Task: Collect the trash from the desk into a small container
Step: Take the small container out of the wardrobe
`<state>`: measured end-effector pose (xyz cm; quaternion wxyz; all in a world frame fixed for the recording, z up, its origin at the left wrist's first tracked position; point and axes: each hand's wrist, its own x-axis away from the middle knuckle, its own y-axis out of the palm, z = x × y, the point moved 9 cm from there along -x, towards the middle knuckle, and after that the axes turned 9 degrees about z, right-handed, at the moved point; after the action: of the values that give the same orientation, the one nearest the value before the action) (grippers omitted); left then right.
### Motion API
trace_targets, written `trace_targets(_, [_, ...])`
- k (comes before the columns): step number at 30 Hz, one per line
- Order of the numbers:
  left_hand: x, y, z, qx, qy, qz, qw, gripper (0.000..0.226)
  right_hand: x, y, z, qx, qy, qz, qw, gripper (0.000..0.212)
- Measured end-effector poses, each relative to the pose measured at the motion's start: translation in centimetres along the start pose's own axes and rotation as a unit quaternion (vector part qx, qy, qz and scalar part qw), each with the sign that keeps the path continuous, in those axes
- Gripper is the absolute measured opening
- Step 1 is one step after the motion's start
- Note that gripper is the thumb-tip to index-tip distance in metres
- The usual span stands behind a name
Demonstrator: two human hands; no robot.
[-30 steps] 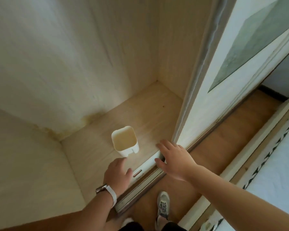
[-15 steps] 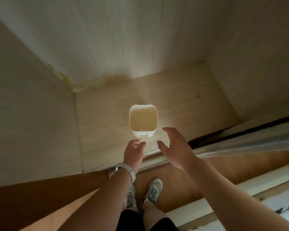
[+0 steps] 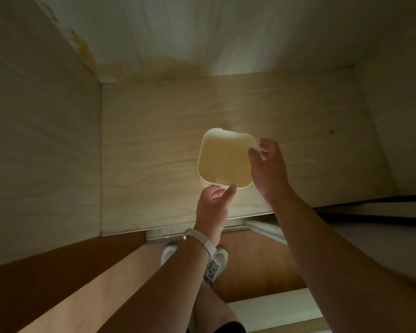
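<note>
- Stood on the pale wooden floor (image 3: 154, 145) of an open wardrobe compartment: a small white container (image 3: 225, 158) with rounded corners, upright, mouth up, nothing visible inside.
- Placed near the middle of that floor, well apart from the side walls and from the stained back wall (image 3: 154, 66).
- Reached in from below: left hand (image 3: 213, 207), fingers loosely curled and partly open, fingertips at the container's near rim; firm grip or mere touch could not be told.
- Spread open at the container's right side: right hand (image 3: 269, 169), thumb over the rim's inner edge, fingers (image 3: 267, 143) around the far right corner, not clamped shut.
- Worn on the left wrist: a white band (image 3: 201, 241).
- Seen below the arms: light shoes (image 3: 216, 263) on brown flooring, beside the sliding-door track (image 3: 163, 233).
</note>
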<state>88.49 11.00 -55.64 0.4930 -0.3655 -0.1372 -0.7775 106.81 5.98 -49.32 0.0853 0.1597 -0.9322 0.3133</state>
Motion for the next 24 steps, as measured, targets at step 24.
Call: trace_targets(24, [1.2, -6.9, 6.9, -0.044, -0.015, -0.017, 0.999, 0.062, 4.1, 0.3, -4.3, 0.116, -0.061, -0.113, 0.985, 0.058])
